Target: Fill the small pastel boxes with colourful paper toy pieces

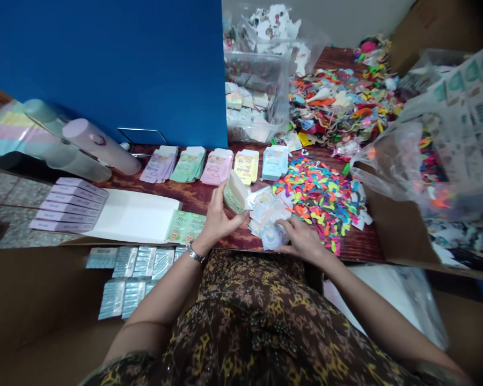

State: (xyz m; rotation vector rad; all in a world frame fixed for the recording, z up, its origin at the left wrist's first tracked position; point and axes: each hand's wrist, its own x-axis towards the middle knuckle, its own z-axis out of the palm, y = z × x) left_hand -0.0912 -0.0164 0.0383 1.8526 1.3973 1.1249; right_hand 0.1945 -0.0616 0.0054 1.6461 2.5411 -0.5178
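Observation:
My left hand (221, 215) is closed round a small green box (235, 194), tilted, its open top facing up and to the right. Beside it, my right hand (301, 238) rests at a pile of small clear packets (265, 212) near the table's front edge. Its thumb and fingers are around a packet with a pale blue shape (272, 237); how firmly they grip it is hard to see. Green boxes (185, 228) lie at the end of a white tray (134, 214), left of my left wrist. Lilac boxes (70, 206) stand in a row at the tray's other end.
Behind my hands are stacks of flat cartons: purple (160, 163), green (189, 163), pink (217, 166), yellow (246, 167), blue (274, 162). Bright small pieces (317, 187) heap to the right. A clear bin (257, 126), mixed trinkets (338, 107), bottles (100, 147) and a blue panel (104, 64) stand behind.

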